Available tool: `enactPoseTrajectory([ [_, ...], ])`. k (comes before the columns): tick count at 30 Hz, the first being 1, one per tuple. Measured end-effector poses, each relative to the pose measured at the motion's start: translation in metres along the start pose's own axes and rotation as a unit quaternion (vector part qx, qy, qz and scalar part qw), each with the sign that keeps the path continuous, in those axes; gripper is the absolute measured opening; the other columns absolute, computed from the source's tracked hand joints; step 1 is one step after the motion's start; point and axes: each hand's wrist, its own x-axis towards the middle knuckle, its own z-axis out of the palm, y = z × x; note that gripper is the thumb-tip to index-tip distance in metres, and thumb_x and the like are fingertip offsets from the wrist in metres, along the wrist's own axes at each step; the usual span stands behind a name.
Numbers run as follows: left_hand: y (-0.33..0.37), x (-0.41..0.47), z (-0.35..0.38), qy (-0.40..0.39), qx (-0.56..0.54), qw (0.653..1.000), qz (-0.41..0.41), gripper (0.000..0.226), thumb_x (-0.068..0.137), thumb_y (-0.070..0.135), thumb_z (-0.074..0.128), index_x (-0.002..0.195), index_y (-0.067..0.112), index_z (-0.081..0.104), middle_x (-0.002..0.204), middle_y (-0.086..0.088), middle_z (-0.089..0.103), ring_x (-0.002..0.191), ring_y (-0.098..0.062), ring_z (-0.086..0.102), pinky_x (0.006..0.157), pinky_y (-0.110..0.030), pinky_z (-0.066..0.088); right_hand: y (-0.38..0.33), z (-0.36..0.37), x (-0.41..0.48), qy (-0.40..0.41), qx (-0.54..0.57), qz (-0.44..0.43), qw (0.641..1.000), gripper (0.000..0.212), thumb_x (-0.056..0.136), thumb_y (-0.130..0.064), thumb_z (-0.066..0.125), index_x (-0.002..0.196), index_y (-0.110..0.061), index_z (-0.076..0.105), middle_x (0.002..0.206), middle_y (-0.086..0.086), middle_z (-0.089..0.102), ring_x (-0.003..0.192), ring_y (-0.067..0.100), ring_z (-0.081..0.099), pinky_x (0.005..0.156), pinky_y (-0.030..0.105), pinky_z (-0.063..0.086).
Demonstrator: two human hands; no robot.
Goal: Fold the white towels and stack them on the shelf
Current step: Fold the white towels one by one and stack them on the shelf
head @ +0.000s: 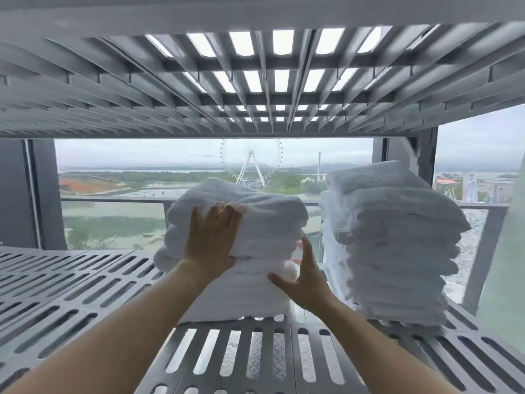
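Observation:
A short stack of folded white towels (264,223) sits on the grey slotted shelf (71,285), near its middle. My left hand (211,240) lies flat against the stack's near face, fingers straight and reaching up over the top towel. My right hand (304,277) presses the stack's lower right corner with fingers spread; some fingertips are hidden behind the towels. A taller stack of folded white towels (392,245) stands to the right on the same shelf, apart from the first.
Another slotted shelf (255,81) hangs close overhead. A grey upright post (426,155) stands behind the tall stack. Behind the shelf is a window (127,177) with a railing. The shelf's left part shows bare slots.

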Motion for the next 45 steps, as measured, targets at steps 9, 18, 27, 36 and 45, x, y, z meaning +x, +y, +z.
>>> enactPoseTrajectory([
  [9, -0.016, -0.007, 0.002, 0.082, -0.079, 0.993, 0.014, 0.101, 0.039, 0.043, 0.087, 0.126, 0.007, 0.050, 0.117, -0.011, 0.059, 0.102, -0.034, 0.058, 0.092, -0.056, 0.042, -0.005, 0.011, -0.014, -0.011, -0.018, 0.003, 1.000, 0.063, 0.061, -0.034, 0.082, 0.110, -0.032, 0.042, 0.102, -0.008, 0.060, 0.086, 0.015, 0.060, 0.073, 0.025, 0.051],
  [18, -0.061, -0.030, 0.000, 0.061, -0.234, 0.970, 0.012, 0.088, 0.048, 0.039, 0.076, 0.126, 0.018, 0.040, 0.132, -0.006, 0.049, 0.129, -0.028, 0.041, 0.100, -0.062, 0.033, -0.045, 0.014, -0.049, 0.021, 0.096, 0.005, 0.995, 0.062, 0.062, -0.042, 0.082, 0.114, -0.037, 0.048, 0.104, -0.011, 0.058, 0.076, 0.005, 0.063, 0.062, 0.019, 0.053],
  [27, -0.024, -0.044, -0.014, -0.015, -0.478, 0.807, -0.347, 0.066, 0.070, 0.055, 0.038, 0.134, 0.060, 0.022, 0.157, 0.001, -0.009, 0.143, -0.016, -0.013, 0.115, -0.048, 0.000, -0.085, -0.031, 0.038, 0.162, 0.162, 0.077, 0.970, 0.042, 0.086, -0.053, 0.042, 0.097, -0.013, 0.044, 0.105, 0.010, 0.046, 0.096, 0.023, 0.044, 0.084, 0.034, 0.036],
  [36, -0.001, -0.023, -0.042, -0.075, -0.606, 0.658, -0.440, 0.111, 0.042, 0.095, 0.040, 0.139, 0.045, 0.022, 0.158, 0.000, 0.004, 0.144, -0.028, -0.002, 0.115, -0.050, -0.004, -0.088, -0.035, 0.069, -0.039, 0.245, 0.256, 0.934, 0.045, 0.083, -0.048, 0.057, 0.118, -0.019, 0.056, 0.126, 0.003, 0.052, 0.095, 0.028, 0.053, 0.070, 0.037, 0.041],
  [45, 0.033, -0.017, -0.036, -0.092, -0.658, 0.560, -0.496, 0.109, 0.039, 0.085, 0.059, 0.111, 0.077, -0.023, 0.156, -0.003, -0.005, 0.130, -0.042, 0.032, 0.084, -0.070, 0.041, -0.059, -0.016, 0.043, -0.126, 0.292, 0.304, 0.898, 0.084, 0.067, -0.080, 0.047, 0.138, -0.036, 0.037, 0.150, 0.002, 0.032, 0.134, 0.037, 0.031, 0.101, 0.070, 0.024],
])
